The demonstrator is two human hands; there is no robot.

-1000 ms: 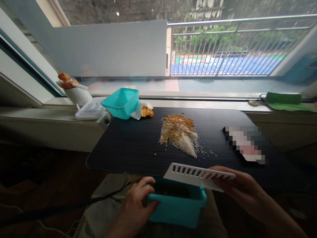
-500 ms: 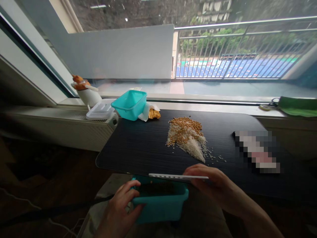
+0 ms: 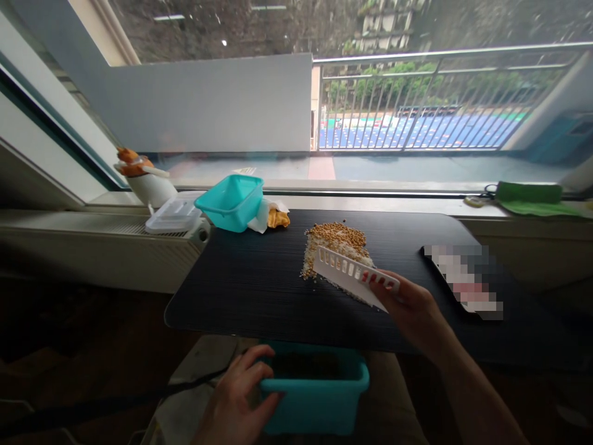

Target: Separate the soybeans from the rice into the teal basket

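Observation:
My right hand [image 3: 407, 303] grips a white plastic slotted plate [image 3: 345, 272], held on edge and tilted over the front of a pile of rice and yellow beans [image 3: 338, 237] on the dark table. The plate hides part of the white rice; whether it touches the tabletop I cannot tell. Below the table's front edge, my left hand [image 3: 243, 389] is closed on the left rim of a turquoise plastic bin [image 3: 315, 402]. Dark contents show dimly inside that bin, too shaded to make out.
A second turquoise bin [image 3: 231, 207] stands at the table's back left, beside crumpled tissue and an orange-yellow piece [image 3: 278, 218]. A clear lid [image 3: 173, 215] lies on the radiator [image 3: 102, 241]. A blurred-out phone-like object [image 3: 463, 284] lies at right. Green cloth [image 3: 530, 196] rests on the sill.
My right hand has carried the white plate from above the bin forward to the grain pile, turning its slotted face into view. My left hand stays on the bin; the view has shifted slightly.

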